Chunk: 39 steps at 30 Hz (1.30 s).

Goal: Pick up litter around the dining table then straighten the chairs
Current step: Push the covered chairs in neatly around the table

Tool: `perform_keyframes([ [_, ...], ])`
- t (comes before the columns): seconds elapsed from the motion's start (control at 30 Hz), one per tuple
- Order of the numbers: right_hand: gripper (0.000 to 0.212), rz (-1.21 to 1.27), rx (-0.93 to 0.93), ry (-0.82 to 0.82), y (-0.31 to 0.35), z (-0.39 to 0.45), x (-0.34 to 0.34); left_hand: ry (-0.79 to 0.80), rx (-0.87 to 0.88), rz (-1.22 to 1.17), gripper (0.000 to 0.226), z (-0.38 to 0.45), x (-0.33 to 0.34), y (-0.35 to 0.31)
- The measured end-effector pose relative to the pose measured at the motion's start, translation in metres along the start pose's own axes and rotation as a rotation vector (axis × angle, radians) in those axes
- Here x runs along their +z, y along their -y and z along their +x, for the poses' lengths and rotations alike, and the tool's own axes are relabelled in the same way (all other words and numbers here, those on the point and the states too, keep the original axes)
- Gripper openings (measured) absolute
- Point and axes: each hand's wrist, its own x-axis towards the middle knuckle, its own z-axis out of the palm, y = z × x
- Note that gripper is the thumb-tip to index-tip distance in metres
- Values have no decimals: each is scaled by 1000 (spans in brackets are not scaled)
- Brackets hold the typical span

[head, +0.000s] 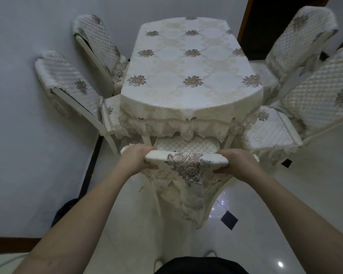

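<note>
A dining table (190,62) under a cream floral cloth fills the middle of the view. At its near end stands a chair (186,161) with a cream cover and a grey flower on the top of its backrest. Its quilted seat is partly under the table's frilled edge. My left hand (136,158) grips the left end of the backrest top. My right hand (239,164) grips the right end. No litter shows on the floor or the table.
Two quilted chairs (67,84) (95,38) stand along the left side by the white wall. Two more chairs (317,95) (299,38) stand on the right. The glossy white floor has small black inset tiles (229,220). A dark doorway (269,20) lies beyond the table.
</note>
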Motion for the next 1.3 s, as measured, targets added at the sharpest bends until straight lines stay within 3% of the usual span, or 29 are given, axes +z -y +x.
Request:
perform_keyframes([
  [0.37,39,1,-25,60,-62,29,-31,-31,-39,-45,37,29,24,-47],
  [0.77,35,43,-110,1,-60,45,2,24,-141,25,44,49,23,-26],
  [1.13,38,-4,-23,77,-74,77,-27,50,-174,80,43,85,20,-38],
  [1.3,34,28,11,28,-80,80,-31,53,-138,58,47,95,21,-40],
])
